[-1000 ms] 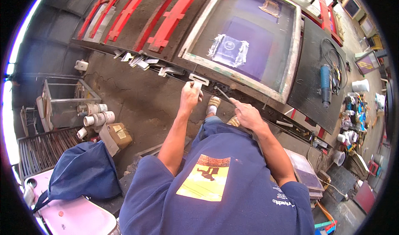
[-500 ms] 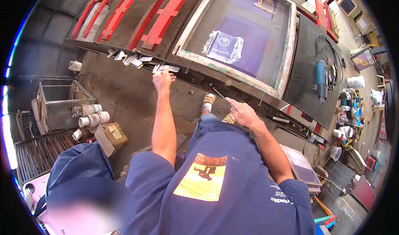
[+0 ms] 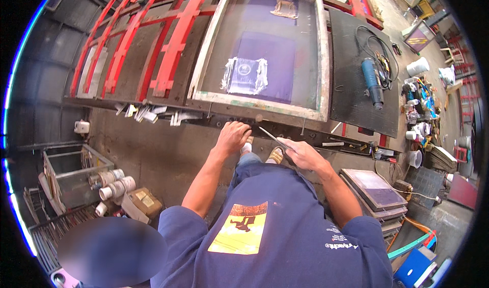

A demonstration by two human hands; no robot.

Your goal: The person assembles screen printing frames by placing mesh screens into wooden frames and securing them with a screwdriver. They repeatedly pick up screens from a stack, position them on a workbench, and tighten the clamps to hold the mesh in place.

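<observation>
My right hand (image 3: 304, 155) is closed around a thin, flat grey blade-like tool (image 3: 272, 136), whose tip points up and left toward the bench edge. Just left of that tip, my left hand (image 3: 235, 136) is at the front edge of the bench, its fingers curled in; whatever they hold, if anything, is hidden. Beyond both hands, a screen-printing frame (image 3: 254, 101) with a worn whitish wooden border lies on the bench. Its mesh carries a purple area (image 3: 275, 53) and a small taped rectangle (image 3: 244, 76).
White flat strips (image 3: 147, 114) stick out from a ledge under the bench at left, below red slatted racks (image 3: 170, 59). A blue corded power tool (image 3: 372, 81) lies on a black board (image 3: 351, 104). Stacked framed screens (image 3: 374, 186) stand at right. A blurred person (image 3: 114, 252) is at lower left.
My left hand has moved right, away from the white strips, and come close to the tool's tip. The right hand still holds the tool. The view has shifted, so the bench appears higher and further left.
</observation>
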